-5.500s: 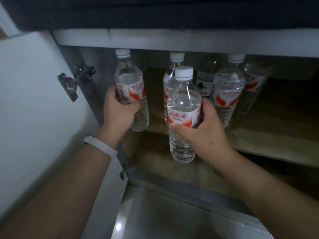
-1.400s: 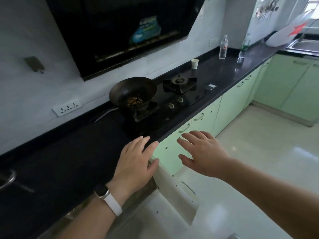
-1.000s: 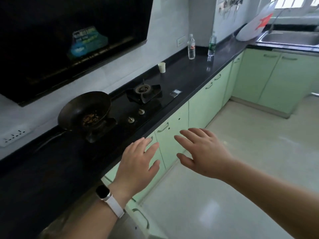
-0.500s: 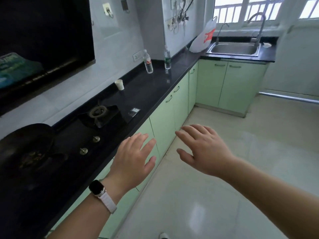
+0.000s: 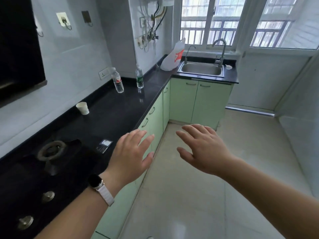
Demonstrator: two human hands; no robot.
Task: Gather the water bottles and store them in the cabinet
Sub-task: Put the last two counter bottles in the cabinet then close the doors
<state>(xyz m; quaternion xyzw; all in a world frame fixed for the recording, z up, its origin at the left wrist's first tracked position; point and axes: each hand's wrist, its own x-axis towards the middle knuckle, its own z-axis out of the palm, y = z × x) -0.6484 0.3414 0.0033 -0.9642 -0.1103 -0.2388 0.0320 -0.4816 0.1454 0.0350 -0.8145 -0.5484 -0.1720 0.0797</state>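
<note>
Since a moment ago the wok has slipped out of view on the left and the far end of the counter (image 5: 112, 116) has drawn closer. On it, from the left, sit a stove burner (image 5: 51, 150), a paper cup (image 5: 82, 108), then a red-label water bottle (image 5: 117, 82) and a green-label water bottle (image 5: 139, 79), both upright near the wall and well apart from the hands. The left hand (image 5: 131, 156), a watch (image 5: 96, 181) on its wrist, and the right hand (image 5: 203, 149) hover with fingers spread, holding nothing. Farther right, a plastic bag (image 5: 172, 56) leans beside the sink (image 5: 201, 69).

2 bottles (image 5: 117, 82) on counter (image 5: 110, 114).
</note>
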